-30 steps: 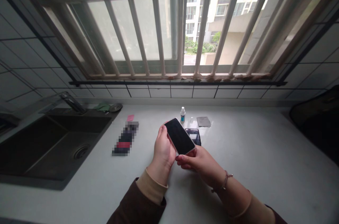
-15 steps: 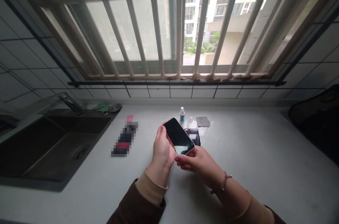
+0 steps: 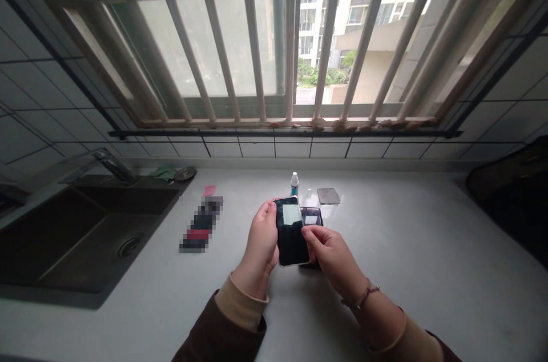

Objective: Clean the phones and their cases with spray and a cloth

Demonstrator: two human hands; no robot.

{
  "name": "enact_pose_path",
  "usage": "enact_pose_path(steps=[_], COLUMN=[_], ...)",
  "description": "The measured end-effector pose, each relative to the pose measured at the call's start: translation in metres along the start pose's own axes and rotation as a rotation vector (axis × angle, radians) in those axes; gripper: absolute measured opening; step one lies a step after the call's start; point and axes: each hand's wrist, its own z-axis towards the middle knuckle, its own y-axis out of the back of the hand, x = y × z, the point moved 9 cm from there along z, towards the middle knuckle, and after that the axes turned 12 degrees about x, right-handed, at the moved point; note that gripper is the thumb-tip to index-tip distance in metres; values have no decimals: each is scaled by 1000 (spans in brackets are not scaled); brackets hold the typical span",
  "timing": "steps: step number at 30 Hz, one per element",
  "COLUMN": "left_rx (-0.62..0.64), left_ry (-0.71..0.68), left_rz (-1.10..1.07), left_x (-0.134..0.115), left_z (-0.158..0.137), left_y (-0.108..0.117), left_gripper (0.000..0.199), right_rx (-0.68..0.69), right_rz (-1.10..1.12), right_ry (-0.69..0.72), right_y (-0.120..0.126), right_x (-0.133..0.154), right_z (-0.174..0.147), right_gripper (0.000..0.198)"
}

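A smartphone (image 3: 291,242) with a dark screen is held nearly upright above the counter, the window's light reflected in its upper part. My left hand (image 3: 262,236) wraps round its left side, thumb along the edge and the other fingers mostly hidden behind. At the right edge my right hand (image 3: 327,248) grips it between thumb and fingers. Behind the phone and partly covered by it, a dark phone case or second phone (image 3: 315,215) lies on the counter; I cannot tell which. A small white-capped bottle (image 3: 294,182) stands just beyond the phone.
A grey square cloth (image 3: 328,196) lies right of the bottle. On the left are a pink slip (image 3: 209,190), a blurred-out dark and red item (image 3: 201,225) and a sink (image 3: 85,293) with a faucet (image 3: 115,167). A black bag-like object (image 3: 514,196) stands far right.
The phone has turned from a slant to nearly upright and its reflection has moved to the top. My right hand has shifted from its lower corner up to its right edge.
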Motion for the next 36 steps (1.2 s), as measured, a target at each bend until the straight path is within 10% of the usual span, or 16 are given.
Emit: enact_pose_path(steps=[5, 12, 17, 22, 26, 31, 36], left_rx=[-47, -175, -240, -276, -261, -257, -246], left_ry=[-30, 47, 97, -29, 56, 85, 101], left_rz=[169, 489, 737, 1246, 1484, 1577, 1662], left_x=[-2, -11, -22, -49, -44, -34, -26], left_z=[2, -8, -5, 0, 4, 8, 12], left_y=[10, 21, 28, 27, 28, 29, 28], left_gripper=[28, 83, 80, 65, 58, 50, 54], right_rx=[-18, 56, 89, -157, -243, -147, -96], right_rz=[-44, -87, -296, -661, -862, -1011, -1077], right_ry=[28, 18, 96, 198, 148, -3, -29], right_y=[0, -14, -12, 16, 18, -4, -16], right_x=[2, -4, 6, 27, 18, -11, -9], right_z=[-2, 0, 0, -3, 0, 7, 4], right_gripper=[53, 50, 42, 31, 52, 81, 67])
